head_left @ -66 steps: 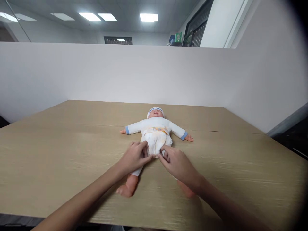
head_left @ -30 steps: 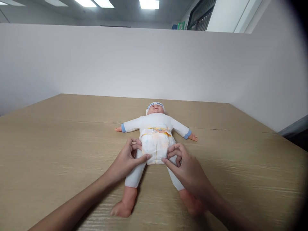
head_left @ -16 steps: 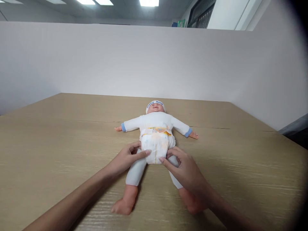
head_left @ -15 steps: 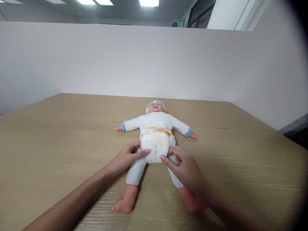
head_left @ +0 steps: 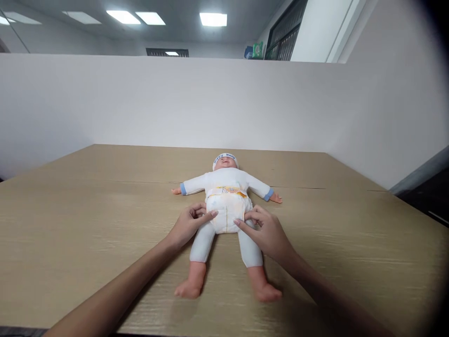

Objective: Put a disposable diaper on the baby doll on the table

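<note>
A baby doll [head_left: 226, 180] in a white suit and cap lies on its back on the wooden table [head_left: 87, 210], arms spread and bare feet towards me. A white diaper [head_left: 228, 210] with a printed waistband is wrapped around its hips. My left hand [head_left: 187, 224] pinches the diaper's leg edge on the doll's left-of-frame side. My right hand [head_left: 266, 231] pinches the matching edge on the other side. Both sets of fingertips touch the lower corners of the diaper.
White partition walls [head_left: 140, 103] close off the table at the back and right. The table's right edge [head_left: 414, 206] drops off to a dark floor. Ceiling lights and a dark window frame show above the partition.
Both hands have stayed at the diaper's lower corners, shifting slightly up along its sides. The view has pulled back and tilted up, so both doll feet show fully.
</note>
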`<action>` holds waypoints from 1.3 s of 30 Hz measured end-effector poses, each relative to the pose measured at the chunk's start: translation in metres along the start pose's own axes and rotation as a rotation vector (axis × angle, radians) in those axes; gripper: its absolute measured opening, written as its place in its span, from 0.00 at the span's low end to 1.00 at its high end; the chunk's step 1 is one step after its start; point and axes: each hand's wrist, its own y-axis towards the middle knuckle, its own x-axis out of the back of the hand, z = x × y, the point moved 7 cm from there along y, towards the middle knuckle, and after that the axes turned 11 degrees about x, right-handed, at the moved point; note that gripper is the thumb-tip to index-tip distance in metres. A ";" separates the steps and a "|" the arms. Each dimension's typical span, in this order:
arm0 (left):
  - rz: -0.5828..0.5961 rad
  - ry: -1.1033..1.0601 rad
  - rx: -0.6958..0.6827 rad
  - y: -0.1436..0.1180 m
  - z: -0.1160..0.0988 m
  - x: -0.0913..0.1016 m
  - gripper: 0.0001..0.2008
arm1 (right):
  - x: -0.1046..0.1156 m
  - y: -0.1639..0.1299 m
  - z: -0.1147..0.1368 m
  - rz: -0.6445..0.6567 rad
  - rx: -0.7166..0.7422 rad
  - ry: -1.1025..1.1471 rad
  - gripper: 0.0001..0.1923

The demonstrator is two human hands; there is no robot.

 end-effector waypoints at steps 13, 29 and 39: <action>-0.386 0.790 -0.434 0.013 -0.036 0.079 0.18 | 0.041 0.010 -0.062 -0.165 0.235 -0.343 0.15; -0.519 1.286 -0.364 0.104 -0.047 0.074 0.27 | 0.013 0.071 -0.128 -0.008 0.062 -0.479 0.22; -0.668 0.856 -0.329 -0.051 -0.130 0.012 0.23 | 0.112 0.065 -0.030 -0.125 -0.067 -0.276 0.20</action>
